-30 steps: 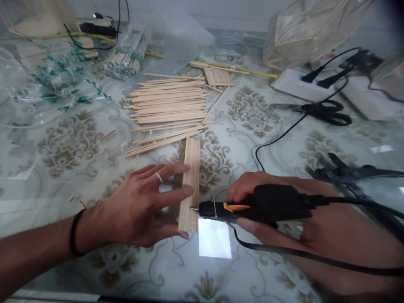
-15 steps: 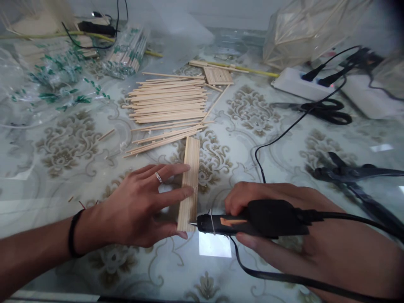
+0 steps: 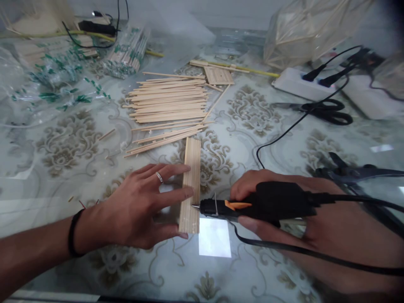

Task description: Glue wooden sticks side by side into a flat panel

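Note:
A narrow panel of light wooden sticks joined side by side [image 3: 193, 160] lies lengthwise on the table. My left hand [image 3: 139, 204], with a ring and a black wrist band, steadies it from the left. Two fingertips rest on its face and the thumb touches its near end. My right hand [image 3: 315, 240] is wrapped round a black hot glue gun [image 3: 277, 202] with an orange trigger. Its metal tip points left at the lower part of the panel, by the right edge; whether it touches I cannot tell. Shiny specks show near the panel's near end.
Many loose wooden sticks [image 3: 170, 101] lie beyond the panel, beside a small square stick panel [image 3: 219, 75]. At right are scissors [image 3: 328, 111], pliers [image 3: 353, 172] and a white power strip [image 3: 303, 84] with black cords. Plastic wrappers [image 3: 57, 71] spread at the left.
My right hand has moved the hot glue gun away from me along the panel, its tip shifting up from the near end. My left hand and the panel have barely moved.

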